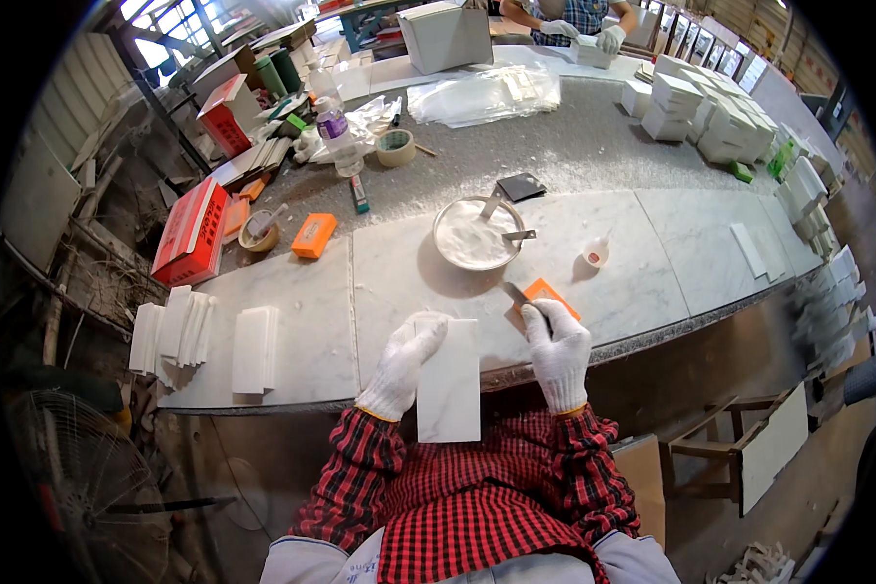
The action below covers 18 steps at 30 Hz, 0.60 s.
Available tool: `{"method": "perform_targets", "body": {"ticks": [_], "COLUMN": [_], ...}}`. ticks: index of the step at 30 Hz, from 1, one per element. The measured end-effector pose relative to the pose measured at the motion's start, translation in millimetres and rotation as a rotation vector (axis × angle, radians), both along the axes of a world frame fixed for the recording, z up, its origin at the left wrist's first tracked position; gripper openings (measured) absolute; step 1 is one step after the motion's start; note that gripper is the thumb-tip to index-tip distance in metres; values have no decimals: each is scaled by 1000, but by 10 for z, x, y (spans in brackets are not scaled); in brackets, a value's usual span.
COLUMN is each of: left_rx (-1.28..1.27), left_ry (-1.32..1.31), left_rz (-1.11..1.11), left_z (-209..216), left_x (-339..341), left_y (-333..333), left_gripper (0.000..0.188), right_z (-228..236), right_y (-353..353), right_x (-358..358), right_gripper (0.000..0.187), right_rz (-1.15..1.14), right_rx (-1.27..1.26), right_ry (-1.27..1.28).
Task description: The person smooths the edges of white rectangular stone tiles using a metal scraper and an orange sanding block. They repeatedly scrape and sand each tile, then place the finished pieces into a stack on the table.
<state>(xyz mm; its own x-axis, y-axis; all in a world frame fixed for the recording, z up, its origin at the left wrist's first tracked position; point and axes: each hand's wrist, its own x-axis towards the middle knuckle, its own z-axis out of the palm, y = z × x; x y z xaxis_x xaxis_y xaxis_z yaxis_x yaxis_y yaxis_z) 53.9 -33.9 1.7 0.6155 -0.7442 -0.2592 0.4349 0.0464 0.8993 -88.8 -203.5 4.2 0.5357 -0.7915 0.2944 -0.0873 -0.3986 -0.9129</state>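
Note:
My left hand [406, 362], in a white knit glove, grips a white marble tile [449, 389] by its upper left edge, with the tile reaching below the table's front edge. Gloved the same way, my right hand [559, 355] is closed on a small putty knife [515, 293]. The knife's grey blade points up and left, apart from the tile. Beneath the knife and right fingers lies an orange box [561, 296], partly covered. Beyond both hands, a metal bowl [444, 253] holds white powder or paste [467, 235], with two metal scrapers in it.
Stacked white tiles [255, 350] stand at the left edge of the marble-topped table [311, 321]. A small white squeeze bottle [596, 254] is right of the bowl. Tape [394, 148], a plastic bottle [336, 136] and red boxes [193, 232] lie farther left. Across the table, a person's gloved hand [610, 39] touches tiles.

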Motion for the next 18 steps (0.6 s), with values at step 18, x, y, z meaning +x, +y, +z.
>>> {"method": "perform_targets", "body": {"ticks": [18], "left_rx": [385], "left_ry": [-663], "left_rz": [-573], "left_z": [-85], "left_x": [634], "left_y": [-283], "left_gripper": [47], "right_z": [9], "right_y": [-125], "right_x": [-362], "right_gripper": [28], "right_rz": [191], "right_rx": [295], "right_ry": [332]}}
